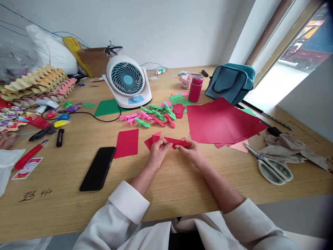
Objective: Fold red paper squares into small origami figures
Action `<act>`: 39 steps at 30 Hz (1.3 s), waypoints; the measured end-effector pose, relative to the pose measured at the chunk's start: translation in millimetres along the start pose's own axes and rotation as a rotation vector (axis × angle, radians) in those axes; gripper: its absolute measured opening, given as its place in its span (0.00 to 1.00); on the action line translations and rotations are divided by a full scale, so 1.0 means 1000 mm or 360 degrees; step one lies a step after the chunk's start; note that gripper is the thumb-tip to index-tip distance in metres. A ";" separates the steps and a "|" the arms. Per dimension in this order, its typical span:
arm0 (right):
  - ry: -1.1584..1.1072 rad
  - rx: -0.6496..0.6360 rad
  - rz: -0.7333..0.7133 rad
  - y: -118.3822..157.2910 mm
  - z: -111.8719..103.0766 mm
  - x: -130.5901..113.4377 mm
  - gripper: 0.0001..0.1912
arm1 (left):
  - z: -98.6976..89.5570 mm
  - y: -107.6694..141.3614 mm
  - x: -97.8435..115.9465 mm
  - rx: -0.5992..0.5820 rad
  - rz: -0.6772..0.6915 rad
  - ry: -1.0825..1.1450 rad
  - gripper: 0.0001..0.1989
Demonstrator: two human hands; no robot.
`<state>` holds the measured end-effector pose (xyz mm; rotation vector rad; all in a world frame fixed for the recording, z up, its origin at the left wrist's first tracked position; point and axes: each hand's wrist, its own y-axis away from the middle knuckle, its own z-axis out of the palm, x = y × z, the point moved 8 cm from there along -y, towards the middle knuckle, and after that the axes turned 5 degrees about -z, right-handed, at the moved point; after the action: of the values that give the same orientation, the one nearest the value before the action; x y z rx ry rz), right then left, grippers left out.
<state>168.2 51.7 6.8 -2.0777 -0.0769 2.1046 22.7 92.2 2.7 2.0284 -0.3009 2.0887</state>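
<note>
Between my two hands is a small folded piece of red paper (177,141), held a little above the wooden table. My left hand (160,151) pinches its left end between thumb and fingers. The other end is gripped by my right hand (191,151), thumb toward me. Just behind my left hand lie more red paper pieces (148,141), partly hidden by it. A stack of red rectangles (127,143) rests to the left. Beyond my hands is a pile of folded paper figures (156,113) in pink, green and red.
Large red sheets (213,119) spread to the right, with scissors (272,168) and a crumpled cloth (283,149) nearby. A black phone (98,169) lies at left. Behind stand a fan (128,81), a red flask (195,89) and a blue bag (231,83). Another person's hand (7,140) shows far left.
</note>
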 end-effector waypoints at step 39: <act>-0.0356 -0.0035 0.0018 -0.002 0.009 -0.002 0.14 | 0.011 0.002 -0.021 -0.0018 -0.0366 0.0890 0.19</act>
<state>159.7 53.7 9.5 -1.8493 -0.1189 2.3452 33.4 86.7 -17.8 1.3130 0.0169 2.3699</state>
